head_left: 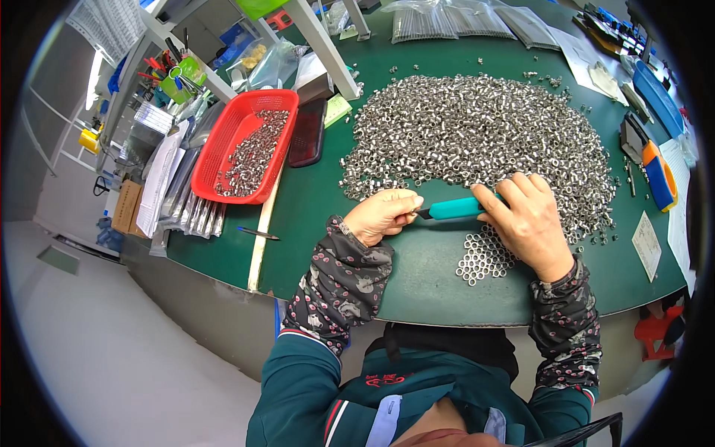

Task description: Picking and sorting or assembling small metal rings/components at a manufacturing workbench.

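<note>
My right hand point(527, 222) is closed on the end of a teal-handled hand tool point(454, 208) with a dark collar. The tool lies nearly level, its tip pointing left. At that tip my left hand point(383, 214) pinches with thumb and forefinger, and a small part between them is mostly hidden. Below my right hand several small metal rings point(477, 262) lie flat in a single layer. Beyond both hands spreads a large heap of small shiny metal pieces point(477, 127), shaped like short sleeves or nuts.
A red plastic basket point(212, 160) at the left holds more metal pieces. Beside it are a dark flat device point(307, 134), a pen point(258, 234) and a stack of bagged papers point(173, 186). An orange-and-blue tool point(660, 179) and a blue tray point(657, 97) lie right on the green table point(417, 290).
</note>
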{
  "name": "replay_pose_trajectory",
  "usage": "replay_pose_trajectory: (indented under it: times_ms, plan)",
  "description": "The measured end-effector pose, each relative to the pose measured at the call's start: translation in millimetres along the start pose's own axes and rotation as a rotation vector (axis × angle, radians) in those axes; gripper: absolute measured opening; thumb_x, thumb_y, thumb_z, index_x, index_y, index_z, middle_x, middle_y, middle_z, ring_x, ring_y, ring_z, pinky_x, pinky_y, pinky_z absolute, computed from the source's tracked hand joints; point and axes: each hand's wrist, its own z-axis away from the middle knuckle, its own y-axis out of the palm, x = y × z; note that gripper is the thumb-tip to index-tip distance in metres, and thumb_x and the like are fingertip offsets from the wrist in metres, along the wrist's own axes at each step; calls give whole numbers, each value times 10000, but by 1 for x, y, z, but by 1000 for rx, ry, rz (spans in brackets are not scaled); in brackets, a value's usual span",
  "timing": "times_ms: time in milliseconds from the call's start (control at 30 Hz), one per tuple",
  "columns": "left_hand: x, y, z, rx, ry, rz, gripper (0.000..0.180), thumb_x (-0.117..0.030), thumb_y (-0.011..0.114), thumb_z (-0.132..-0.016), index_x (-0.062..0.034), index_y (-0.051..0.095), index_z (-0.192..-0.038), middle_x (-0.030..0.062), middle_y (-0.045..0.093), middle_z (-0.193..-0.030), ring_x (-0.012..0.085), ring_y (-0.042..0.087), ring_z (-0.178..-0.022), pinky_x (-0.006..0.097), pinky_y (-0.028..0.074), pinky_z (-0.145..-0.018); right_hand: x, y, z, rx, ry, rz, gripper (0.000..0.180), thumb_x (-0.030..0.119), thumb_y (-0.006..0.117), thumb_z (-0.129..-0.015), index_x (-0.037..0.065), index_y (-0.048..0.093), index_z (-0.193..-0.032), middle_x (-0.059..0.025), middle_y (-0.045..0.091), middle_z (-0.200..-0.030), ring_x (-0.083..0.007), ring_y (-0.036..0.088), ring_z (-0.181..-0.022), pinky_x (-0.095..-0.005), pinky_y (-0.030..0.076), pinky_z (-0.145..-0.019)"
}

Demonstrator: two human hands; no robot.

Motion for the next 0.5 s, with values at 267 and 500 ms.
replay_pose_trajectory:
  times_ms: [267, 500]
  plan:
    - [1, 0, -2, 41, -22, -98, 233, -226, 527, -916, -90, 509, -728, -54, 448, -625, 1, 297, -468, 168, 200, -389, -1, -1, -1, -41, -57, 104, 308, 120, 584, -688, 82, 595, -993, -18, 439, -715, -162, 470, -677, -305, 362, -601]
    - [3, 6, -3, -77, 64, -43, 207, -256, 521, -926, -79, 534, -820, -37, 479, -691, -6, 298, -456, 144, 212, -393, -1, -3, -1, -81, -30, 126, 315, 119, 595, -687, 101, 604, -1001, -20, 445, -716, -166, 476, -675, -305, 355, -599]
